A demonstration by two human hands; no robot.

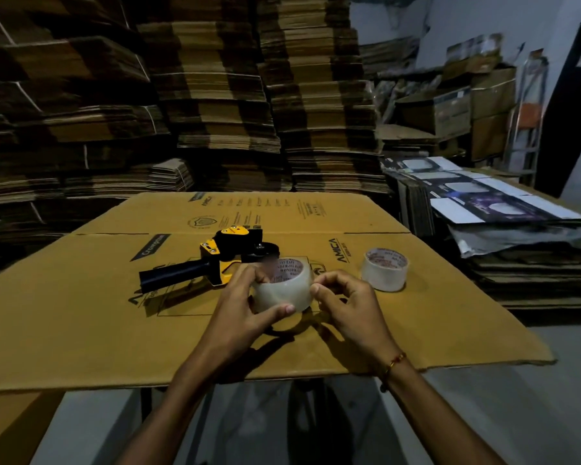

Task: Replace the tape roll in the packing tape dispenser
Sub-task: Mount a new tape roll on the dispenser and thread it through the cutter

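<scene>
A clear tape roll (280, 289) is held up just above the flattened cardboard sheet (81, 313). My left hand (245, 307) grips its left side, thumb under the front and fingers inside the core. My right hand (344, 303) pinches the roll's right edge with thumb and forefinger. Behind the roll lies the yellow and black tape dispenser (215, 260) on its side, handle pointing left, with no roll on its hub. A second clear tape roll (385, 269) stands flat on the cardboard to the right.
Tall stacks of flattened cartons (215, 95) rise behind the work surface. At the right lies a pile of printed flat boxes (483, 203). The cardboard's front edge overhangs the floor near my forearms.
</scene>
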